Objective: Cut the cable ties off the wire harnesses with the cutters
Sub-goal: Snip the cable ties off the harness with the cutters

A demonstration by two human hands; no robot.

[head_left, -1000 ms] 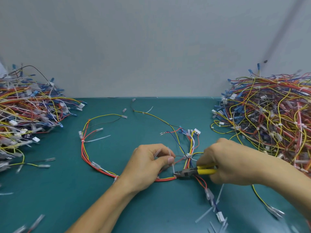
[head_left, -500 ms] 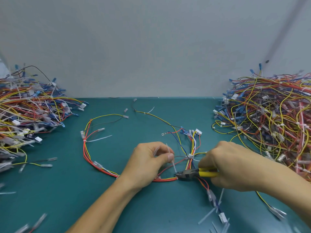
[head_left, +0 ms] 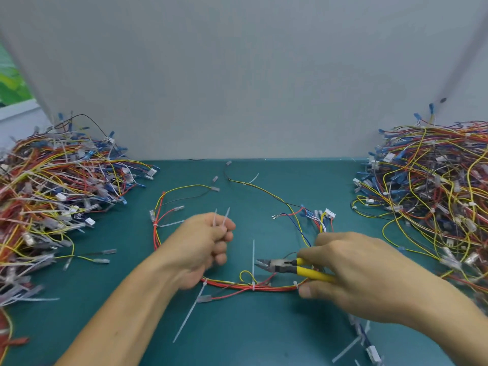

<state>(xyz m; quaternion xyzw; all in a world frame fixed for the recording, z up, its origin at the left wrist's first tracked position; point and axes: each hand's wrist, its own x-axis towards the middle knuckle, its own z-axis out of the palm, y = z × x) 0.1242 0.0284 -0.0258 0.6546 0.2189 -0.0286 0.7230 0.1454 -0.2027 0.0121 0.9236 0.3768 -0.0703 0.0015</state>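
Teal table (head_left: 264,339), grey wall (head_left: 237,88) behind, harness heaps (head_left: 52,194) either side, left hand (head_left: 203,244) pinching loose ties (head_left: 220,220), right hand (head_left: 364,276) gripping cutters (head_left: 280,266).

Left grip (head_left: 208,241) has lifted off the red-and-yellow wire harness (head_left: 264,287), pinching two white plastic cable ties (head_left: 226,215); yellow-handled cutters (head_left: 284,266) have drawn back

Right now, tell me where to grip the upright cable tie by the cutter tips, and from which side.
Pinch the upright cable tie by its free tail, near the top, from the left. Its head sits cinched low on the harness, and the cutters in the right hand point at it from the right. The left hand pinches two cut ties, so probably use spare fingers.
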